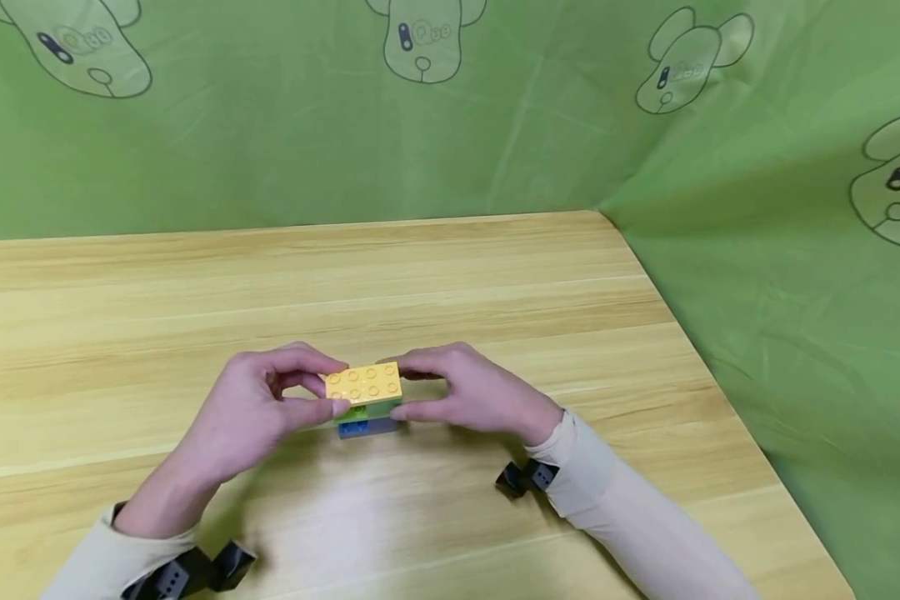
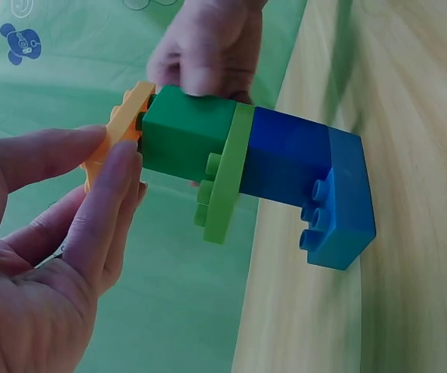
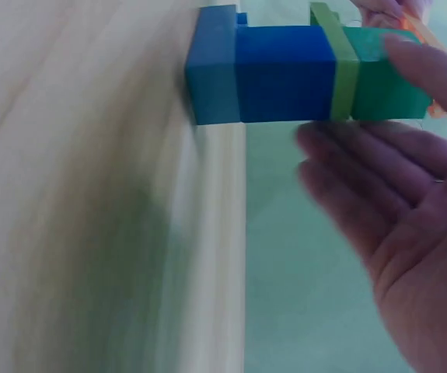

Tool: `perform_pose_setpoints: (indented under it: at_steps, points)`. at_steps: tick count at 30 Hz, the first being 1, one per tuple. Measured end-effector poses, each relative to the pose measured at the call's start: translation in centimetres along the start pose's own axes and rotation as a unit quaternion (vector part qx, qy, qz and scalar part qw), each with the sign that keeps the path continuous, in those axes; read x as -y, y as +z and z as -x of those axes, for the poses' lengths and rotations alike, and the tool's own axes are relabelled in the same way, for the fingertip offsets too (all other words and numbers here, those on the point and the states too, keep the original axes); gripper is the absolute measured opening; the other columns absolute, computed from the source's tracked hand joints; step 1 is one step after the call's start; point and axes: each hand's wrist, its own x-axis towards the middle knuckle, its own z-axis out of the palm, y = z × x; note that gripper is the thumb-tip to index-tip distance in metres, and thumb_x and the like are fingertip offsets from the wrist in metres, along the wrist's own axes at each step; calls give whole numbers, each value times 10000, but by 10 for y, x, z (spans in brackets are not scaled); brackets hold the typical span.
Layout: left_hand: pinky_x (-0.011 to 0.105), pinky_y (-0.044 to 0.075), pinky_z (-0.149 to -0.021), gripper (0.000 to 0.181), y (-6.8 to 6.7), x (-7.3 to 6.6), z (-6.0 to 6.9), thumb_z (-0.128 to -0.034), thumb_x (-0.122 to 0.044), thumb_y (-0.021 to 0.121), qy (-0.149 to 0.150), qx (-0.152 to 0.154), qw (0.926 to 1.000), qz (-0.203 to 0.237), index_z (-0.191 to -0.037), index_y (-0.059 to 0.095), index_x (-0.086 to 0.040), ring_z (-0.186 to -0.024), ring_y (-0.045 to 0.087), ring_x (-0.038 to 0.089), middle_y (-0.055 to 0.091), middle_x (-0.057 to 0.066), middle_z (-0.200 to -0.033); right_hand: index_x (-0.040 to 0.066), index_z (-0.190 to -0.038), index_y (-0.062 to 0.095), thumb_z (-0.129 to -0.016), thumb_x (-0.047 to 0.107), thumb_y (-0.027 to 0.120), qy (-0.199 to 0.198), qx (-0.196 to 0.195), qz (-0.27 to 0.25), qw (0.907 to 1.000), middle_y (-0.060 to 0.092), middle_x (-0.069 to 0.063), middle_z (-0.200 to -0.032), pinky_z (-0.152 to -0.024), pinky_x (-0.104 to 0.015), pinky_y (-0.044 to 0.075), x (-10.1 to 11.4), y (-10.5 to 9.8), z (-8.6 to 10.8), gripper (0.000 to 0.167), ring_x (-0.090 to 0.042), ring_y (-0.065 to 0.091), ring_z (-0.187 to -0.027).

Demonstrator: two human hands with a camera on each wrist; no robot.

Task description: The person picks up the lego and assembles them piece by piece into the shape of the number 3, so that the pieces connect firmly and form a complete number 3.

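A stack of toy building blocks stands on the table. From the bottom it has a blue brick (image 2: 349, 190), a dark blue brick (image 3: 285, 74), a thin lime-green plate (image 2: 231, 179) and a dark green brick (image 2: 188, 132). My left hand (image 1: 251, 412) pinches a thin yellow-orange plate (image 1: 363, 383) between thumb and fingers at the top. That plate sits tilted on the green brick, and green studs show in the gap between them. From the right, my right hand (image 1: 480, 392) holds the dark green brick, thumb on one side and fingers on the other.
The wooden table (image 1: 495, 283) extends around the stack, its right edge running diagonally. A green cloth (image 1: 285, 150) with printed animal heads hangs behind and to the right. Black wrist cameras are strapped to both beige sleeves (image 1: 630, 508).
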Motion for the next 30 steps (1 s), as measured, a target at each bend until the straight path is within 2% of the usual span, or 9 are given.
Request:
perform_pose_setpoints:
  at_steps: [4, 8, 11, 16, 19, 24, 30]
  points:
    - [226, 418, -479, 270, 0, -1, 0, -770, -112, 837, 31, -2, 10000, -66, -1021, 744, -82, -754, 641, 235, 671, 74, -861, 34, -1346, 582, -893, 175, 749, -636, -381, -753, 9944, 637, -49, -1263, -932, -365, 513, 1, -2, 3, 502, -121, 612, -1121]
    - [221, 409, -480, 266, 0, -2, -1, -769, -99, 836, 26, -7, 10000, -64, -1017, 744, -74, -747, 641, 221, 669, 84, -855, 23, -1314, 606, -892, 103, 738, -836, -529, -1126, 9887, 657, -69, -1224, -897, -385, 533, 1, -1, 2, 450, -144, 639, -1082]
    - [223, 404, -472, 271, 0, -3, -1, -768, -100, 836, 16, 19, 10000, -69, -1020, 742, -68, -739, 638, 230, 669, 88, -840, 27, -1284, 630, -899, 107, 731, -877, -573, -1095, 9885, 672, -47, -1192, -878, -363, 543, 1, 0, 2, 405, -139, 650, -1052]
    - [223, 399, -467, 275, -1, -2, -2, -770, -97, 833, 16, 101, 9999, -69, -1025, 736, -64, -732, 633, 254, 668, 85, -823, 44, -1269, 650, -907, 116, 725, -1221, -534, -772, 9881, 681, -2, -1152, -803, -315, 558, -2, -2, 0, 376, -130, 657, -964]
    - [223, 399, -469, 274, -1, 0, -2, -769, -81, 830, 47, 106, 9999, -70, -1026, 736, -61, -737, 635, 256, 667, 83, -833, 52, -1274, 653, -909, 128, 725, -1345, -514, -594, 9878, 677, 10, -1156, -792, -341, 559, -2, -3, 0, 379, -121, 651, -961]
    - [221, 403, -464, 277, 0, 3, -2, -765, -68, 830, 79, 77, 9999, -5, -1025, 737, -53, -735, 634, 243, 665, 89, -840, 70, -1276, 658, -911, 148, 725, -1255, -515, -511, 9894, 675, 31, -1157, -794, -410, 562, -2, -3, -1, 380, -102, 648, -983]
    - [225, 410, -462, 273, -1, 5, -4, -766, -65, 829, 178, 141, 9997, 28, -1022, 736, -52, -728, 630, 234, 665, 84, -843, 63, -1248, 677, -886, 139, 750, -1225, -643, -538, 9889, 688, 32, -1124, -773, -326, 561, -1, -2, -2, 377, -104, 658, -941]
